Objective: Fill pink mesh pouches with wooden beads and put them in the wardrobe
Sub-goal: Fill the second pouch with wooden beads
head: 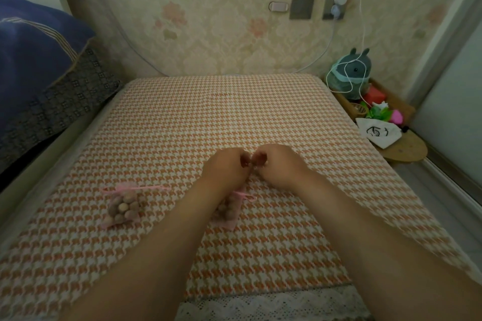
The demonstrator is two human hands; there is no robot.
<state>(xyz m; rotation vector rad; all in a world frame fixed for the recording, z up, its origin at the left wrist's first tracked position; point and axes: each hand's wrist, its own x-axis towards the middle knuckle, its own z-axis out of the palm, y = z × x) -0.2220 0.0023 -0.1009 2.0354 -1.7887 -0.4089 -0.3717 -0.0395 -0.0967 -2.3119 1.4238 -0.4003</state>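
Note:
A pink mesh pouch (124, 207) full of wooden beads lies drawn shut on the bed at the left, its ribbon trailing right. A second pink pouch (229, 212) with beads lies partly hidden under my left forearm, and its pink ribbon (243, 196) shows at the neck. Just beyond it my left hand (224, 167) and my right hand (280, 165) meet fingertip to fingertip. Both have curled fingers that seem to pinch the ribbon's ends, which are mostly hidden. No loose beads or wardrobe are in view.
The bed (234, 112) has an orange houndstooth cover. A blue blanket and dark pillow (52, 81) lie at the left. At the right, a low wooden shelf (401, 148) holds a plush toy (349, 73), a white bag and small items. A white cable hangs from the wall.

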